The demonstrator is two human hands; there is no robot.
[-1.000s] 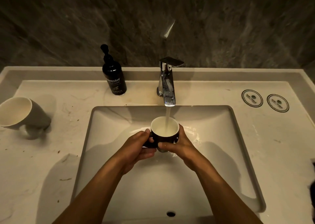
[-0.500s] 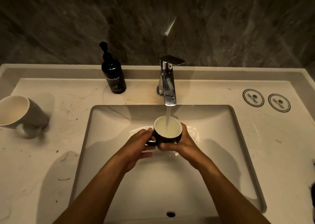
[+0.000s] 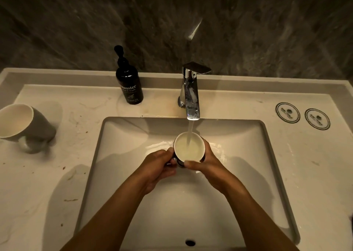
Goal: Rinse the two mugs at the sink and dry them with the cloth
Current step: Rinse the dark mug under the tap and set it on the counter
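Both hands, left hand (image 3: 158,166) and right hand (image 3: 210,166), grip the dark mug (image 3: 189,147) filling under the faucet (image 3: 192,97); rinsing underway, next swirl and tip it out.

You see a pale stone counter (image 3: 315,174) with a sunken basin | far left: grey mug (image 3: 26,126) on its side | far: black soap bottle (image 3: 129,86), chrome tap (image 3: 190,94) | far right: two round coasters (image 3: 302,116).

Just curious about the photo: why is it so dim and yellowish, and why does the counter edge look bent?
Head view: warm, low light; glare on the chrome tap; arms shadow the sink basin; the wide-angle lens bows the countertop edges.
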